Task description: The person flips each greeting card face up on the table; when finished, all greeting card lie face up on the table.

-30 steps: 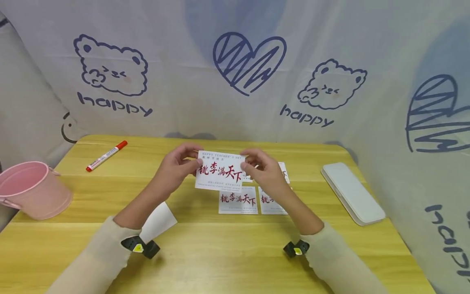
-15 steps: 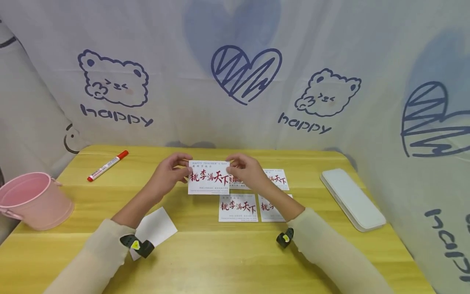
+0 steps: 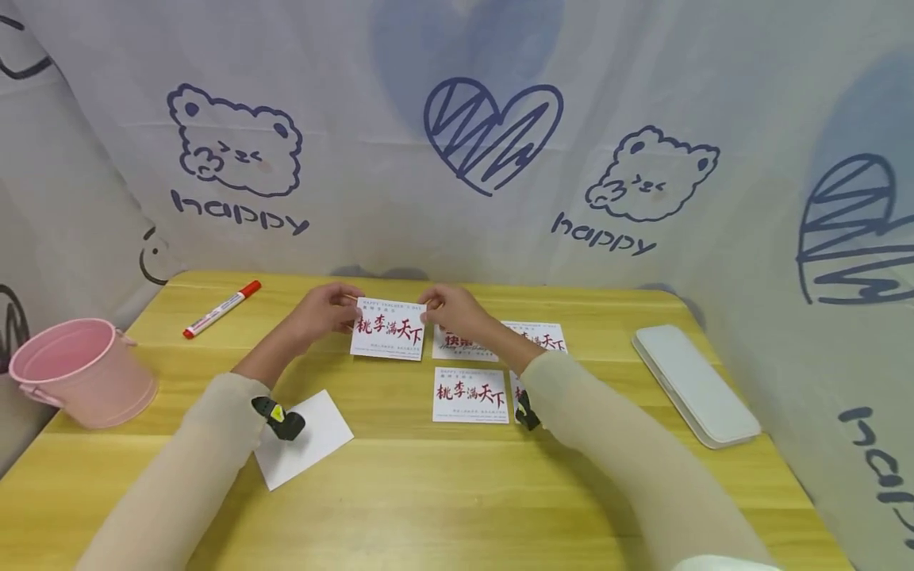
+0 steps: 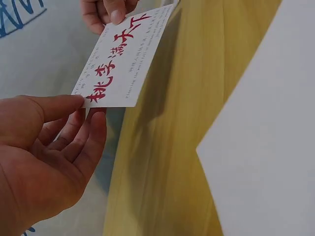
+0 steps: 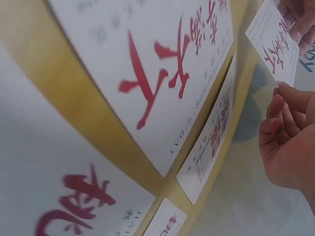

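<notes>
Both hands hold one white card point(image 3: 388, 329) printed with red Chinese characters, near the table's far edge. My left hand point(image 3: 321, 316) pinches its left edge between thumb and fingers; my right hand point(image 3: 459, 313) pinches the right edge. In the left wrist view the held card point(image 4: 123, 64) is tilted, with a shadow on the wood. Below my right forearm lie a card with a different red print point(image 3: 464, 346) and a matching card point(image 3: 471, 394). Another card point(image 3: 546, 336) lies at the back right; a further one is mostly hidden behind the right wrist.
White paper point(image 3: 314, 444) lies partly under the left wrist camera. A pink bucket point(image 3: 100, 388) stands at the left, and a red-and-white marker point(image 3: 223, 309) lies behind it. On the right is a white case point(image 3: 696, 388). A printed curtain point(image 3: 357, 198) hangs behind the wooden table point(image 3: 400, 507).
Both hands have carried the card left, from above the laid cards to beside them. More of the back-row card with different print shows, while the right forearm covers much of the front-right card.
</notes>
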The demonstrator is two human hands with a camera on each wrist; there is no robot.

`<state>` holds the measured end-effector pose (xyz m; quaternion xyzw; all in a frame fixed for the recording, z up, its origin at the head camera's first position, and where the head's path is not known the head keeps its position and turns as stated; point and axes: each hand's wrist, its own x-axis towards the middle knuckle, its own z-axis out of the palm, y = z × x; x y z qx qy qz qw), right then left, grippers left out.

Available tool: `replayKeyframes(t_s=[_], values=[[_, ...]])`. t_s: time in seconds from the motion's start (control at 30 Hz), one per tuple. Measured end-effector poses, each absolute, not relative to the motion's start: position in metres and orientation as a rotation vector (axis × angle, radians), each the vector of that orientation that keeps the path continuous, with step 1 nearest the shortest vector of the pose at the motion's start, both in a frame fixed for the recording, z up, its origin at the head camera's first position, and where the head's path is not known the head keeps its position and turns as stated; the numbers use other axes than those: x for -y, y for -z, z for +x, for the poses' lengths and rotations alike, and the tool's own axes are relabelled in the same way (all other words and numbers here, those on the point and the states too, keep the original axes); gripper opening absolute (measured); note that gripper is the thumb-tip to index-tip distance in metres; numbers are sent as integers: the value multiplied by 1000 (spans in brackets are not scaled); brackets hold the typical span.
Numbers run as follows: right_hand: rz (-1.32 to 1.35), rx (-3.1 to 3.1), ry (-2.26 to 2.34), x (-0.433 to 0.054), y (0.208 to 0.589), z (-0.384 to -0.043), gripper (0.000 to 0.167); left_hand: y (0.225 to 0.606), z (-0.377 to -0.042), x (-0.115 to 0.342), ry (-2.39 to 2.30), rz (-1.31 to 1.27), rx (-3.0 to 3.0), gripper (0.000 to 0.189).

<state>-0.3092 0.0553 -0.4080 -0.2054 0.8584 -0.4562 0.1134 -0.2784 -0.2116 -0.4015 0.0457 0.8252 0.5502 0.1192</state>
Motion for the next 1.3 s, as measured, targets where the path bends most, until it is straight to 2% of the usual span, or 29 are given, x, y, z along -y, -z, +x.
replayKeyframes(t_s=[0.33, 1.0, 1.3], values=[[-611, -2640, 1079, -46, 420, -333, 19, 420, -305, 214, -1451, 106, -2482, 37], [-637, -2731, 755, -44, 428, -344, 24, 427, -320, 208, -1063, 285, -2698, 26], [-655, -2742, 686, -42, 429, -346, 22, 427, -321, 210, -985, 340, -2724, 27]])
